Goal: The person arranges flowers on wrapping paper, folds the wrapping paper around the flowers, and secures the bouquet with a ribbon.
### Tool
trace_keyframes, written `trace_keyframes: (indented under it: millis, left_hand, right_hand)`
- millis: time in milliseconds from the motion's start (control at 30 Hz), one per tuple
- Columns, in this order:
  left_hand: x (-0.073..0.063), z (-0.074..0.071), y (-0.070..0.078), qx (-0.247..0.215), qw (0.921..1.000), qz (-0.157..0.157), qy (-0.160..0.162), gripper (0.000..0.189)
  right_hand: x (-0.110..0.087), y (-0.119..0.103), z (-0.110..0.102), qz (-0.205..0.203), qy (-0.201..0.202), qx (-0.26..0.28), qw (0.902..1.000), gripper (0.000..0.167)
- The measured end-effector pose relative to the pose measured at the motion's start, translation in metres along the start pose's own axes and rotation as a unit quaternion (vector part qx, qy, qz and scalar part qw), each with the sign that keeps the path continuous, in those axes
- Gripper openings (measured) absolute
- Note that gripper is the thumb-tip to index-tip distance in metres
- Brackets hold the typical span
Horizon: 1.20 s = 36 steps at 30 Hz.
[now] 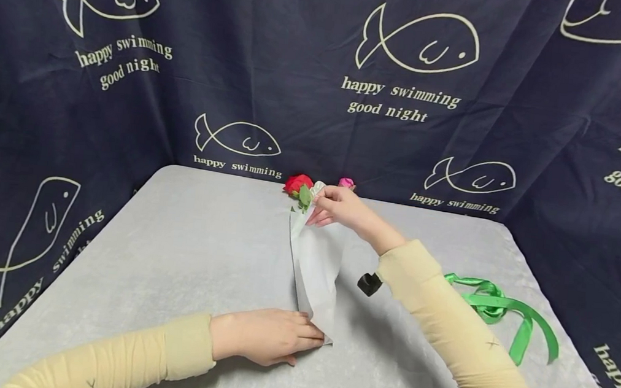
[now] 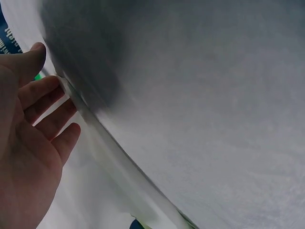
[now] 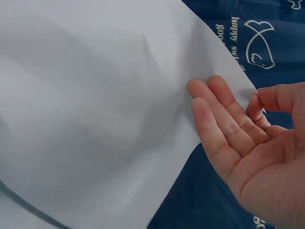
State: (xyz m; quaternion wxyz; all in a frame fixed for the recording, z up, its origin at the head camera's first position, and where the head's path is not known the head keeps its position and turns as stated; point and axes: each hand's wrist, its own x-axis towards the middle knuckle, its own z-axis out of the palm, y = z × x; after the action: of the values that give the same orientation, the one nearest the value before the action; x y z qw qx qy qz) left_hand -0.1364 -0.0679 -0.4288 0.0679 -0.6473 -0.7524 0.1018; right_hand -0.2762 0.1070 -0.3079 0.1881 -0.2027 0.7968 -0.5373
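1. Basically, left hand (image 1: 270,337): fingers fairly straight, grip loose, resting at bottom tip of white paper (image 1: 318,259). Best press that tip flat so it won't skid.
2. Paper lies mid-tabletop (image 1: 218,235), long fold running away from the person; wants a snug bottom, looser top.
3. Right hand (image 1: 339,207): narrow grip, thumb and index pinching paper's upper edge. Draw it over evenly, no creasing.
4. Red rose (image 1: 296,184), pink flower (image 1: 346,183) at far end, stems hidden. Avoid crushing blooms or green leaf (image 1: 305,195).
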Motion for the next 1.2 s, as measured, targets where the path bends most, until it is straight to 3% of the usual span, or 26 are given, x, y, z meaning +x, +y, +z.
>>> trace_keyframes:
  millis: [200, 533, 767, 967, 1100, 1200]
  left_hand:
    - [-0.001, -0.002, 0.003, 0.015, 0.9998, -0.004, -0.011, 0.056]
    - [0.002, -0.005, 0.024, 0.121, 0.9909, -0.057, 0.016, 0.042]
    - [0.003, -0.016, 0.033, 0.107, 0.9925, -0.060, 0.001, 0.036]
    - [0.007, -0.023, 0.032, 0.125, 0.9898, -0.026, 0.062, 0.017]
    - [0.018, -0.025, 0.026, 0.165, 0.9787, -0.005, 0.121, 0.020]
    - [0.025, -0.025, 0.020, 0.190, 0.9723, -0.017, 0.134, 0.024]
  right_hand:
    - [0.011, 0.007, 0.017, -0.006, -0.008, -0.007, 0.9999, 0.019]
    - [0.020, 0.025, 0.025, 0.007, -0.003, 0.006, 1.0000, 0.019]
    - [0.021, 0.028, 0.023, 0.009, -0.002, 0.022, 0.9997, 0.026]
    - [0.023, 0.033, 0.026, 0.009, -0.019, 0.034, 0.9992, 0.022]
    - [0.025, 0.036, 0.029, 0.009, -0.021, 0.040, 0.9989, 0.022]
    - [0.026, 0.037, 0.031, 0.012, -0.024, 0.036, 0.9990, 0.022]
